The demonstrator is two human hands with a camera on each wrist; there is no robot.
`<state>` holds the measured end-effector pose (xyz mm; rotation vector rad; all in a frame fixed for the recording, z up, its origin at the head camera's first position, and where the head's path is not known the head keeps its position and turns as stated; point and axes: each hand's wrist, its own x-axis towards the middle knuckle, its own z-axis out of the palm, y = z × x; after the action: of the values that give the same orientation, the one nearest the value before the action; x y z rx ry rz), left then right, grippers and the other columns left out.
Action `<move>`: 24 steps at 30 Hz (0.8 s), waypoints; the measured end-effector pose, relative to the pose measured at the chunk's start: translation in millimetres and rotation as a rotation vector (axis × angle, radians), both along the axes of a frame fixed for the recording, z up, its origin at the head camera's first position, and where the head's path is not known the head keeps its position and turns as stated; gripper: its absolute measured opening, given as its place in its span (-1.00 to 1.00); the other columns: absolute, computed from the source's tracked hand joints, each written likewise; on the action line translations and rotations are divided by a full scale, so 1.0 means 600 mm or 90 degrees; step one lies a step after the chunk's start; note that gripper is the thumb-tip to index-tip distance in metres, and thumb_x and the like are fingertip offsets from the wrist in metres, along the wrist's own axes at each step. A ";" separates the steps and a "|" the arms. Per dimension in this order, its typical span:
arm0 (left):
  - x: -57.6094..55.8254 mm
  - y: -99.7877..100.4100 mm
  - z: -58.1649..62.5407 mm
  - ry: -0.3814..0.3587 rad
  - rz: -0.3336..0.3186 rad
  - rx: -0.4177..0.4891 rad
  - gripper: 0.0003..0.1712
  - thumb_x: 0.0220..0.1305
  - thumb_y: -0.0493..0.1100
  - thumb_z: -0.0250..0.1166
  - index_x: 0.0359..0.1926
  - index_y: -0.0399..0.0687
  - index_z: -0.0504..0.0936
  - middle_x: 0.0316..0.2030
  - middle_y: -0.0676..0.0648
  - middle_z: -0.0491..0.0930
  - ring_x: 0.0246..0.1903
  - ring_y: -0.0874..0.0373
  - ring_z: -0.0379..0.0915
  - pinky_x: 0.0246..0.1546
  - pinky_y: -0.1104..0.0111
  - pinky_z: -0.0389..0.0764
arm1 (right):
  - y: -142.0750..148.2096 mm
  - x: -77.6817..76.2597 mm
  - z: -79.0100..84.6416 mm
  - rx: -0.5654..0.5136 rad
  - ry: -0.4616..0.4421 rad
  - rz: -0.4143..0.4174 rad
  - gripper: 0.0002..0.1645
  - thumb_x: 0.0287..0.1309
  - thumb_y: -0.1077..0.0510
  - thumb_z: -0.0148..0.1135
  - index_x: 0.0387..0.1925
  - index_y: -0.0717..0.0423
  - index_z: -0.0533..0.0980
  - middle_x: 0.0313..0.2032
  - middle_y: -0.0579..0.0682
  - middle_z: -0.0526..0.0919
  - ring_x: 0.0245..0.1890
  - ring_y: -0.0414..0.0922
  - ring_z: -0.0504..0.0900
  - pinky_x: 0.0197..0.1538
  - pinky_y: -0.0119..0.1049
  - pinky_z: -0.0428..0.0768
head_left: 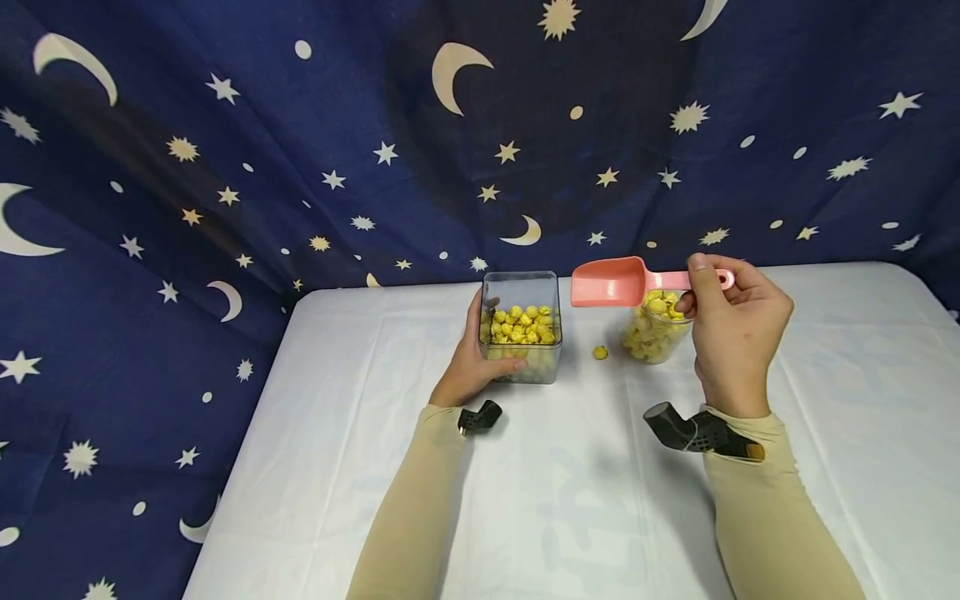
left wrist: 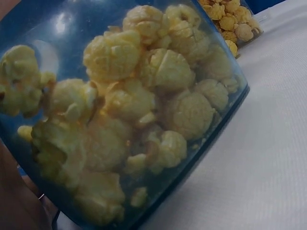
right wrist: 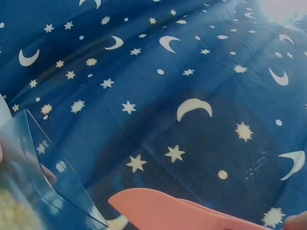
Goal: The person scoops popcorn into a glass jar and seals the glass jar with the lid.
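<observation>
My left hand [head_left: 471, 367] grips a clear square container [head_left: 522, 367] at its left side, thumb across the front. Yellow popcorn [head_left: 523, 325] fills its lower part, seen close through the wall in the left wrist view. Raised over the table, my right hand [head_left: 738, 325] pinches the handle of a pink scoop [head_left: 609, 282], whose bowl points left toward the container and shows no popcorn inside. Below the scoop's handle stands a clear round cup [head_left: 654, 337] full of popcorn, partly hidden by the scoop and fingers.
One loose popcorn piece [head_left: 600, 352] lies on the white-covered table [head_left: 555, 500] between container and cup. Behind the table hangs a dark blue curtain [head_left: 337, 108] with moons and stars. Each wrist carries a small black camera mount.
</observation>
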<state>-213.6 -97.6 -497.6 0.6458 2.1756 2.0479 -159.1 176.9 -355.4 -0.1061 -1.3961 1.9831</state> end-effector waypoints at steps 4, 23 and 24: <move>0.004 -0.003 0.016 -0.004 -0.017 0.001 0.46 0.03 -0.11 0.61 0.61 0.31 -0.33 0.54 -0.26 -0.08 0.53 -0.16 -0.19 0.47 -0.08 -0.06 | -0.017 -0.002 -0.004 0.020 -0.021 0.020 -0.84 0.19 0.33 0.40 -0.32 0.44 0.65 -0.56 0.05 0.58 -0.70 -0.21 0.49 -0.56 -0.52 0.53; -0.002 0.000 -0.007 0.009 0.013 0.001 0.45 -0.13 0.23 0.65 0.56 0.61 -0.23 0.54 -0.19 -0.02 0.50 -0.08 -0.05 0.45 -0.05 0.03 | -0.084 -0.009 -0.042 0.279 -0.152 0.082 -0.77 0.33 0.16 0.31 -0.20 0.30 0.64 -0.49 -0.06 0.63 -0.60 -0.27 0.58 -0.52 -0.49 0.49; -0.002 -0.001 -0.006 0.009 0.014 -0.001 0.45 -0.14 0.24 0.65 0.56 0.62 -0.22 0.54 -0.18 -0.01 0.50 -0.09 -0.05 0.45 -0.05 0.03 | -0.086 -0.010 -0.043 0.284 -0.152 0.086 -0.77 0.33 0.15 0.30 -0.19 0.30 0.64 -0.48 -0.06 0.64 -0.59 -0.27 0.59 -0.52 -0.49 0.50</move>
<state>-214.6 -98.0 -501.5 0.6405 2.2015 2.0593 -164.9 125.1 -381.2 -0.0463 -2.0160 1.7563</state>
